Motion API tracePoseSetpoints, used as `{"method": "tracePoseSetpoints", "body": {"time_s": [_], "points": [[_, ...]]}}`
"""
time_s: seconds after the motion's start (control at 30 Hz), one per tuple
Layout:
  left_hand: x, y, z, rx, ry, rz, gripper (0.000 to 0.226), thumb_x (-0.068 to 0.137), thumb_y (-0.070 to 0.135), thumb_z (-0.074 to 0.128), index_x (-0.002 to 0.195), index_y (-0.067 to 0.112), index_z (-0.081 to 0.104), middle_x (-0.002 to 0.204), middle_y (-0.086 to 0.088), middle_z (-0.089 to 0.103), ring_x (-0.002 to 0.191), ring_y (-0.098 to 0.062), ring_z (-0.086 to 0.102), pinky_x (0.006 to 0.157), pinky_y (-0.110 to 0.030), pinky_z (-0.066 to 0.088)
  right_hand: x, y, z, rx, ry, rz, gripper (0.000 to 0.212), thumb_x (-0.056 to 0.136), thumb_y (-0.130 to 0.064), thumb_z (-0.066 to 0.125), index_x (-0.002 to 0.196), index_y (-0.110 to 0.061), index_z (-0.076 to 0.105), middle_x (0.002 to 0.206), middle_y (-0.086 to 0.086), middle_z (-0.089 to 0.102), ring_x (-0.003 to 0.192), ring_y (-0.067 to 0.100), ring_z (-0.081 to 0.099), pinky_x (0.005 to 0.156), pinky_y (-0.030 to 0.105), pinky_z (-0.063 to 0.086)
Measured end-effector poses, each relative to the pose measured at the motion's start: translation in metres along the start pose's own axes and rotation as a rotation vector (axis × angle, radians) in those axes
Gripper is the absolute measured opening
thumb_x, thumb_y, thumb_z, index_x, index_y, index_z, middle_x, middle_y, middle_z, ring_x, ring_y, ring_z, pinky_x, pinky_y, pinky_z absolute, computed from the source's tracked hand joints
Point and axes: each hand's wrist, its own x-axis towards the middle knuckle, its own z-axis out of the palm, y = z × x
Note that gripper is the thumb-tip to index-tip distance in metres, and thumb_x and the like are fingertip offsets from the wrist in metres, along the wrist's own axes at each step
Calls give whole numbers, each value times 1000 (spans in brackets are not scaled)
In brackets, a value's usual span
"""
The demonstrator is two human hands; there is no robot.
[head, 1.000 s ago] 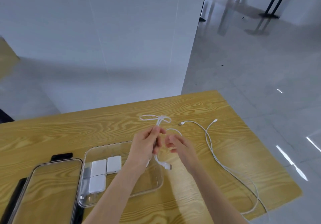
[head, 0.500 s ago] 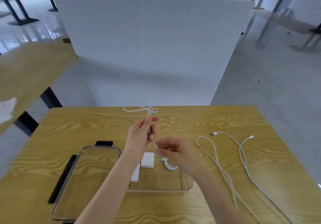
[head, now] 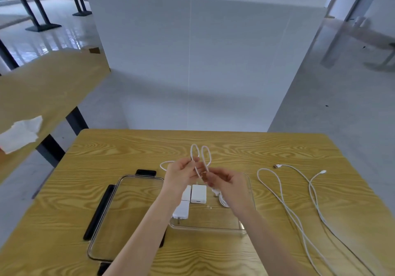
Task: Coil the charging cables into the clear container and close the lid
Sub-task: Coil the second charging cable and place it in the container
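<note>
Above the clear rectangular plastic container point(head: 248, 192) on the grained wooden table point(head: 128, 147), the left hand point(head: 181, 174) and right hand point(head: 226, 182) are together pinching a thin white charging cable point(head: 195, 153), its two narrow loops pointing away from the person. White square charger blocks point(head: 198, 194) are lying inside the container. Left of it is lying the clear black-clasped lid point(head: 128, 211); right of it, a second long white cable point(head: 284, 200) is trailing lengthwise.

Table point(head: 245, 147): wood-grain top, pale yellow-brown.
Clear container point(head: 249, 222): lies near the middle, holding white charger blocks.
Lid point(head: 119, 222): clear with black clips, flat just left of the container.
Loose white cable point(head: 286, 207): lies uncoiled in long loops on the right side, both plugs pointing to the far edge.
Second table point(head: 42, 87): stands to the left, with crumpled white paper point(head: 21, 133) on it.
</note>
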Motion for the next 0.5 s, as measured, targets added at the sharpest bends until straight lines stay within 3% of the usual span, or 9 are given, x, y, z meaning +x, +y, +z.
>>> {"method": "tracePoseSetpoints", "body": {"time_s": [0.1, 0.2, 0.3, 0.37, 0.43, 0.5], "points": [[2, 4, -4, 1, 30, 20, 20, 96, 7, 43, 95, 8, 62, 81, -8, 70, 71, -17, 70, 74, -31, 59, 12, 5, -9, 28, 208, 41, 11, 83, -7, 66, 88, -15, 71, 71, -1, 75, 76, 16, 71, 74, 24, 56], [2, 10, -6, 19, -15, 48, 23, 97, 11, 42, 103, 10, 64, 70, -4, 63, 61, -19, 61, 63, -28, 57, 21, 20, -23, -134, 278, 93, 9, 80, -7, 67, 81, -14, 72, 62, -2, 69, 60, 11, 62, 65, 25, 49], [2, 12, -6, 99, -86, 108, 27, 98, 16, 39, 109, 17, 64, 57, 3, 55, 48, -13, 50, 56, -25, 47, 22, 49, -29, -489, 176, 138, 11, 80, -7, 63, 73, -10, 71, 59, -5, 60, 55, 10, 50, 57, 23, 38], [2, 13, -4, 114, -126, 138, 27, 99, 17, 38, 106, 21, 64, 51, 7, 48, 44, -8, 43, 50, -21, 41, 20, 70, -30, -676, 76, 221, 10, 80, -14, 63, 74, -20, 70, 68, -11, 68, 63, 7, 60, 59, 22, 46], [1, 13, -3, 97, -159, 147, 28, 99, 18, 38, 105, 22, 65, 49, 9, 42, 43, -8, 37, 46, -17, 35, 20, 87, -29, -831, 15, 249, 18, 78, -17, 62, 64, -27, 63, 79, -11, 72, 65, 7, 63, 60, 26, 50], [1, 12, -3, 89, -183, 144, 28, 99, 20, 37, 103, 23, 64, 50, 8, 38, 44, -9, 33, 46, -17, 32, 23, 87, -28, -942, 11, 260, 32, 79, -12, 57, 49, -23, 50, 65, -9, 68, 50, 10, 54, 49, 24, 40]]}}
